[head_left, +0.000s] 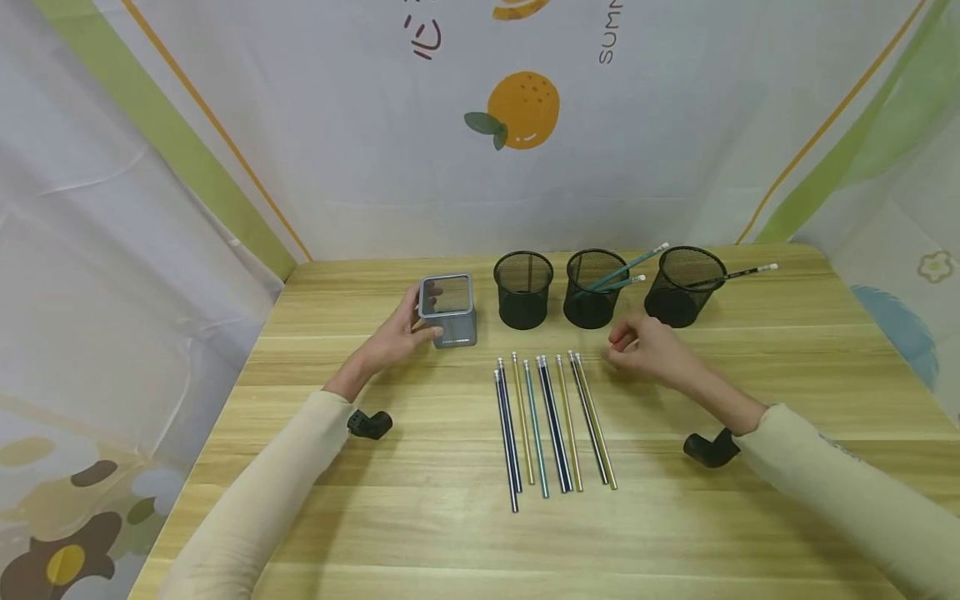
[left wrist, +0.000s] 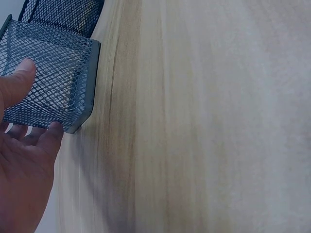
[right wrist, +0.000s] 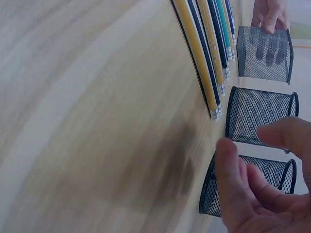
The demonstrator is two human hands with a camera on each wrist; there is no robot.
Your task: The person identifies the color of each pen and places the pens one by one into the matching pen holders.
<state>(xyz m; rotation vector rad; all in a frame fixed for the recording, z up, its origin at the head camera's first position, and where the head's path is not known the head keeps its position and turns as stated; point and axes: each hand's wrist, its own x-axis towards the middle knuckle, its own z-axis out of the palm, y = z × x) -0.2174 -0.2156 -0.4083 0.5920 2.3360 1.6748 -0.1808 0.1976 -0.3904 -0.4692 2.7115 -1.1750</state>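
Observation:
At the left of a row of holders, my left hand (head_left: 396,337) grips a grey square mesh pencil holder (head_left: 454,328), thumb on the near side and fingers round the far side. The left wrist view shows the thumb against the holder's mesh wall (left wrist: 48,92). My right hand (head_left: 654,348) hovers just in front of the round black holders, its fingers loosely bent and nothing between them. Thumb and forefinger stand apart in the right wrist view. To its left lie several pencils, among them a yellow pencil (head_left: 597,422) and a teal pencil (head_left: 536,429), eraser ends toward the holders.
A round black mesh holder (head_left: 522,307) stands beside the square one. The middle round holder (head_left: 588,310) has two teal pencils (head_left: 621,284) in it. Leaning outward in the right-hand holder (head_left: 667,307) is a black pencil (head_left: 738,274). A patterned curtain (head_left: 420,167) hangs behind the table.

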